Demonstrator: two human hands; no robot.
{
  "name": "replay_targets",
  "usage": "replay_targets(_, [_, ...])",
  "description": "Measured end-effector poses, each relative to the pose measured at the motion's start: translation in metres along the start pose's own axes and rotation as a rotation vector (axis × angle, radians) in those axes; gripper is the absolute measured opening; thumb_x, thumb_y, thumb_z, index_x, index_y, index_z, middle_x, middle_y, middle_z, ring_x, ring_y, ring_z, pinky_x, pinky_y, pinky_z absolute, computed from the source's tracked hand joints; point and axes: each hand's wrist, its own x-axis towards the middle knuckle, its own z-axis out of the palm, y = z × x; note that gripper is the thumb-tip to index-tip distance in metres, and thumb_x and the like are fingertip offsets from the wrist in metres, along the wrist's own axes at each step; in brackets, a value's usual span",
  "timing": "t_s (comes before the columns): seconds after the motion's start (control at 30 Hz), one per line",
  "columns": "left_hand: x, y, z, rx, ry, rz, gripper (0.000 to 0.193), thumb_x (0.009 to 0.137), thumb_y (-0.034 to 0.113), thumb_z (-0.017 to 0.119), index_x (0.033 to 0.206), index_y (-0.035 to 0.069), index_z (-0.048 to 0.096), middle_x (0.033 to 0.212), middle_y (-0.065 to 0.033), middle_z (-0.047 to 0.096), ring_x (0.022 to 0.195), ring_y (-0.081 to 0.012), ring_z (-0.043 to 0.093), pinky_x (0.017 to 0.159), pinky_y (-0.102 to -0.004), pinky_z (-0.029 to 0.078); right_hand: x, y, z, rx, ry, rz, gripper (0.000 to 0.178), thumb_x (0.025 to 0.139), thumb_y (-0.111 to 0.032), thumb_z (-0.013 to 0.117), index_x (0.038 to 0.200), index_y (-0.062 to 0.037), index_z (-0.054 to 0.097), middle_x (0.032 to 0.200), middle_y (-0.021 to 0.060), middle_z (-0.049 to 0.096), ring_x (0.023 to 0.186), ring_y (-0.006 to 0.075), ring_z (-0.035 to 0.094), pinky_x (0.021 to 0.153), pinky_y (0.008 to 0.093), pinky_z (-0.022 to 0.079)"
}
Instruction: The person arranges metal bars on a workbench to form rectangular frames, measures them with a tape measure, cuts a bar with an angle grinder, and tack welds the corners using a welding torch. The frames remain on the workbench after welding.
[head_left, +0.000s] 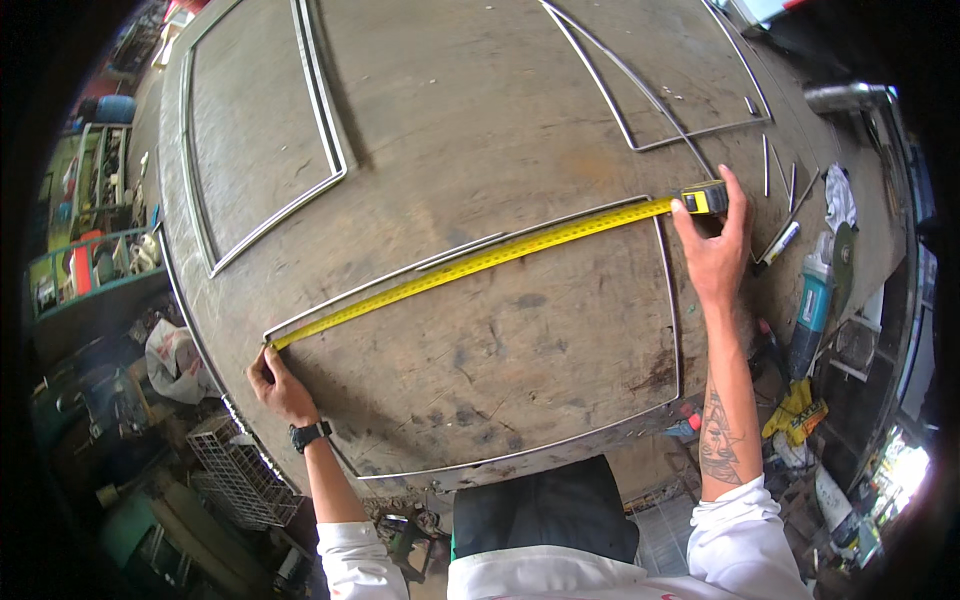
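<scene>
A yellow tape measure blade (470,262) is stretched along the far side of a thin metal rod frame (672,300) lying on the worktable. At the frame's far left corner, my left hand (283,388) pinches the blade's end; a dark watch is on that wrist. My right hand (718,245) grips the black and yellow tape measure case (704,198) just past the far right corner, thumb on the near side and fingers round the far side. Between the hands the blade runs nearly straight, close beside the rod. Two rod lengths overlap near the middle of that side.
Another rod frame (325,120) lies at the far left of the worktable (450,130), and bent rods (650,148) at the far right. A teal angle grinder (812,300) and a white rag (840,198) are by the right edge. A wire basket (240,470) stands below left.
</scene>
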Motion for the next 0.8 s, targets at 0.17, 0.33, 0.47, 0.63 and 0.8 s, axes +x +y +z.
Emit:
replay_targets(0.17, [-0.005,0.024,0.004,0.002,0.012,-0.007,0.024,0.104,0.024,0.071,0.115,0.003,0.073,0.105,-0.0043,0.070,0.094,-0.0134,0.062,0.087,-0.0294,0.050,0.000,0.000,-0.002,0.023,-0.063,0.051,0.071,0.089,-0.021,0.086,0.150,-0.0096,0.053,0.126,0.0172,0.062,0.114,0.0330,0.062,0.100,0.0446,0.051])
replay_targets(0.33, [-0.002,0.024,0.001,-0.039,-0.019,-0.018,0.023,0.104,0.022,0.071,0.117,0.003,0.073,0.107,-0.0036,0.070,0.094,-0.0129,0.062,0.086,-0.0291,0.051,-0.002,0.003,0.000,0.024,-0.049,0.043,0.071,0.090,-0.023,0.085,0.151,-0.0081,0.052,0.132,0.0174,0.061,0.119,0.0330,0.061,0.105,0.0442,0.048])
replay_targets(0.47, [-0.003,0.028,0.001,-0.067,-0.024,-0.018,0.024,0.104,0.021,0.071,0.120,0.003,0.072,0.108,-0.0027,0.070,0.094,-0.0118,0.062,0.085,-0.0280,0.050,-0.003,0.007,-0.001,0.027,-0.068,0.052,0.072,0.091,-0.024,0.084,0.152,-0.0079,0.050,0.136,0.0182,0.060,0.125,0.0325,0.059,0.108,0.0436,0.047])
replay_targets(0.63, [-0.006,0.030,0.001,-0.127,-0.023,-0.007,0.025,0.104,0.020,0.071,0.123,0.004,0.071,0.109,-0.0018,0.069,0.094,-0.0106,0.060,0.084,-0.0272,0.050,-0.004,0.008,-0.001,0.045,-0.083,0.069,0.072,0.092,-0.025,0.084,0.153,-0.0090,0.049,0.138,0.0184,0.059,0.125,0.0318,0.059,0.108,0.0430,0.047])
replay_targets(0.8, [-0.006,0.031,0.002,-0.147,-0.024,-0.005,0.025,0.104,0.020,0.070,0.123,0.004,0.071,0.109,-0.0022,0.069,0.094,-0.0113,0.060,0.084,-0.0277,0.050,-0.005,0.011,-0.001,0.052,-0.084,0.053,0.073,0.093,-0.025,0.084,0.154,-0.0095,0.048,0.139,0.0178,0.058,0.125,0.0313,0.059,0.107,0.0422,0.047])
